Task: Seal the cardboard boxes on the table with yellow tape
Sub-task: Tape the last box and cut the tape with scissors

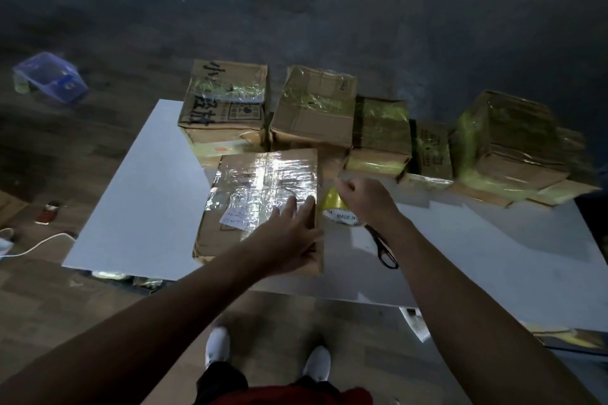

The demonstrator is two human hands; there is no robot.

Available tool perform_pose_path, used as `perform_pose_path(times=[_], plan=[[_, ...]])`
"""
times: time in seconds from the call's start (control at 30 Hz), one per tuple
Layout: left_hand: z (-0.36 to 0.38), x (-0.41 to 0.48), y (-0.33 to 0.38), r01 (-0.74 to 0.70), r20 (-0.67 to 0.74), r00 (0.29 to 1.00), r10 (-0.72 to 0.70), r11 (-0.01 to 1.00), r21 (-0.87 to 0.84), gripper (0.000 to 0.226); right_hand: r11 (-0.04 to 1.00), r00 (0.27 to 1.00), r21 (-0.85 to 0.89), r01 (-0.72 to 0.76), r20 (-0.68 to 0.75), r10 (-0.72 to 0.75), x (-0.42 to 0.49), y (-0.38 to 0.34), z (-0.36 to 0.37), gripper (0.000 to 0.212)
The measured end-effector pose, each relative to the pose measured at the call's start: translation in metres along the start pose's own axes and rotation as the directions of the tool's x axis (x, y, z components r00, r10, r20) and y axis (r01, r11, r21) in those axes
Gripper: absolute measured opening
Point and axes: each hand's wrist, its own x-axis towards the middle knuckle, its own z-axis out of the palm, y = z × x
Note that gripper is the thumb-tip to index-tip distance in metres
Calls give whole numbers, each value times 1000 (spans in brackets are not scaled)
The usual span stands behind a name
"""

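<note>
Worn: pair of white shoes [217, 345], plain rounded toes. Black leg garment [223, 381], shorts or trousers, cut unclear. Red top [296, 396], only a strip at the bottom edge. Left hand [289, 240], right hand [368, 200] and both forearms bare.

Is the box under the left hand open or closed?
Closed: box flaps lie flat under glossy tape; left hand rests on top.

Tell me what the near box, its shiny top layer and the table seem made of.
Near box: matte brown cardboard, creased at the edges. Top layer: glossy plastic tape, judging by its wrinkled glare. Table: smooth white board, perhaps laminate.
</note>
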Motion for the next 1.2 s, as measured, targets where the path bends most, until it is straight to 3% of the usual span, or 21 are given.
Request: perform_pose_path(times=[0.13, 0.27, 0.43, 0.57, 0.7, 0.87, 0.93, 1.03, 1.07, 1.13, 1.2], plan=[[-17, -18, -24, -67, -183, 982, 47, 992, -105, 46, 991, 995, 95, 100, 0, -100, 9, -36, -30, 50], [-31, -44, -42, -139, -407, 913, 33, 963, -233, 44, 962, 971, 147, 229, 27, -235, 12, -76, -49, 33], [-19, -80, -64, -47, -503, 856, -120, 950, -308, 48, 899, 935, 258, 353, -50, -352, 13, -127, -46, 12], [-3, -94, -73, 1, -508, 832, -222, 917, -399, 47, 872, 927, 320, 372, -86, -364, 21, -153, -33, 11], [11, -103, -83, -54, -516, 822, -241, 869, -493, 45, 869, 918, 298, 395, -84, -388, 24, -170, -22, 14], [5, -120, -101, -31, -525, 810, -261, 876, -482, 43, 872, 947, 372, 317, -72, -314, 28, -182, -1, 38], [-1, -127, -105, 10, -546, 764, -344, 852, -523, 43, 862, 953, 409, 299, -89, -288, 26, -188, 8, 39], [-18, -118, -110, 110, -532, 627, -569, 740, -663, 40, 864, 955, 406, 297, -100, -281, 25, -200, 20, 42], [-24, -111, -113, 132, -482, 635, -604, 700, -702, 46, 869, 954, 396, 298, -99, -282, 26, -205, 23, 44], [-30, -100, -121, 145, -344, 735, -584, 631, -762, 67, 873, 955, 390, 294, -96, -279, 26, -211, 29, 50], [-29, -101, -130, 199, -245, 787, -567, 608, -769, 71, 874, 962, 404, 270, -67, -266, 27, -211, 33, 46]])
